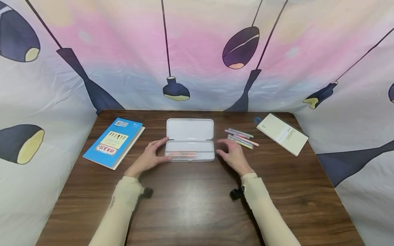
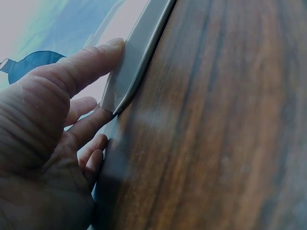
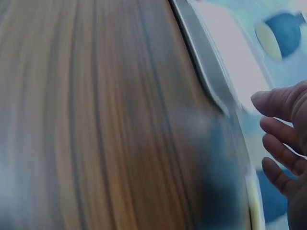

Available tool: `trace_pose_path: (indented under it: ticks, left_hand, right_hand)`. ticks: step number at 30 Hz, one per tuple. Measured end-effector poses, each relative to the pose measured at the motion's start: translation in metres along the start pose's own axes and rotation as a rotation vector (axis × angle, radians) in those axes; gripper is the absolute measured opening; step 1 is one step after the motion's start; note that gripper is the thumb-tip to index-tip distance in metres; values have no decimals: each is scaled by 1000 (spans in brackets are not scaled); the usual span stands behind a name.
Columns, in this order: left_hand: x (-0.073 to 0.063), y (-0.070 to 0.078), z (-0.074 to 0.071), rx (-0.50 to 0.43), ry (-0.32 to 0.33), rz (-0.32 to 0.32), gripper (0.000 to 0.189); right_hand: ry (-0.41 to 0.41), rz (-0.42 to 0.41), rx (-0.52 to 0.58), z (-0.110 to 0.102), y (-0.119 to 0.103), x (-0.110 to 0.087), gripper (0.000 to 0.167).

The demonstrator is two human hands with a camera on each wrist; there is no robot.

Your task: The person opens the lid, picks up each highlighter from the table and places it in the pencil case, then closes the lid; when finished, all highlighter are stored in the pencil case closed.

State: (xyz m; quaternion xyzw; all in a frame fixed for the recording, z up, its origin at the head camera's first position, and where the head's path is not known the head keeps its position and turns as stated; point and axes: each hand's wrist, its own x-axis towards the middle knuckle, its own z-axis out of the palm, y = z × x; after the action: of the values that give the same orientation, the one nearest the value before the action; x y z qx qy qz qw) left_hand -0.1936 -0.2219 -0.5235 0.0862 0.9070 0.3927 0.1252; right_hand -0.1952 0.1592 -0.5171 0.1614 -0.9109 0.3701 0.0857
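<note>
A white pencil case (image 1: 189,146) lies on the table with its lid (image 1: 189,129) folded back. Inside its front compartment is an orange-and-clear pen-like item (image 1: 183,154). My left hand (image 1: 150,153) holds the case's left end, thumb at the front corner and index finger near the hinge side; in the left wrist view the thumb (image 2: 103,55) touches the case wall (image 2: 132,57). Just off the case's right end is my right hand (image 1: 234,153), fingers loosely bent around nothing. A gap parts its thumb (image 3: 268,100) from the case (image 3: 204,57) in the right wrist view.
Several pastel pens (image 1: 243,136) lie beyond the right hand. A cream notebook (image 1: 282,134) rests at the right back, a small blue ring (image 1: 257,120) beside it. At the left lies a blue book (image 1: 114,143). A printed cloth (image 1: 197,54) hangs behind the table (image 1: 191,205).
</note>
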Motion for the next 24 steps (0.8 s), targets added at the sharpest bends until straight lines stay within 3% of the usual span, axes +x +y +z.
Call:
trace_pose_path:
  ticks: [10, 24]
  left_hand:
    - [0, -1, -2, -4, -3, 9, 94]
    - [-1, 2, -2, -5, -1, 12, 94]
  right_hand:
    - [129, 194, -58, -48, 48, -13, 38]
    - [150, 273, -83, -54, 65, -27, 32]
